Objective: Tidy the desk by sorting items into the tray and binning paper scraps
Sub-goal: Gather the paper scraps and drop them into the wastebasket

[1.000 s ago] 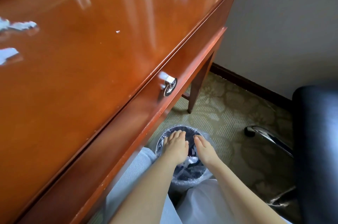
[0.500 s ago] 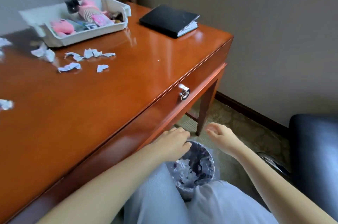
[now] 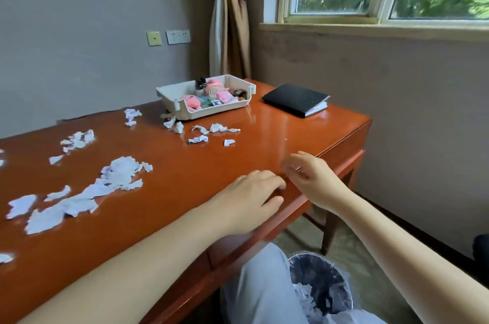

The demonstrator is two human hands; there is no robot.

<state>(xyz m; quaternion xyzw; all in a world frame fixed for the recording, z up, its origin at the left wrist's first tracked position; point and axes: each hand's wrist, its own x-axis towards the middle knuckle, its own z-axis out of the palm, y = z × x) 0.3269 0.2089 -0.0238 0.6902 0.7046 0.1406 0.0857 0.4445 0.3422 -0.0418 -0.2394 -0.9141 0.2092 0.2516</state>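
Bin (image 3: 315, 255) stands on the carpet (image 3: 375, 265) right by my knee (image 3: 264, 284), below the front edge of the desk (image 3: 201, 165), plastic-lined, binned scraps (image 3: 304, 294) white inside it. Both hands sit at the front edge, right of centre. Left hand (image 3: 251, 199) lies palm down on the wood, fingers loosely curled, gripping nothing I can see. Right hand (image 3: 315, 180) hovers just beside it at the edge, thumb up, fingers half curled, a bit blurred, nothing visibly pinched. Step in hand, as I judge it: fetch the next load of paper for the bin. Nearest and largest is the big pile (image 3: 119, 175) on the front-left part of the desk, flat torn pieces and crumpled ones touching each other. I'd best flatten the left palm, rake the pile to the front edge and drop it into a cupped right hand, not pick piece by piece. The wood is glossy so paper should slide easily; small bits could flutter to the carpet, so keep the cup tight under the edge. Farther back is the mid-left cluster (image 3: 78, 139), one back-edge scrap (image 3: 132, 114), then crumpled bits (image 3: 217, 128) just in front of the tray (image 3: 169, 101). The tray sits at the back edge toward the far right corner, holding pink items (image 3: 191, 102) and small bottles (image 3: 200, 85). Black notebook (image 3: 295, 98) lies near the far right corner, apart from the tray.
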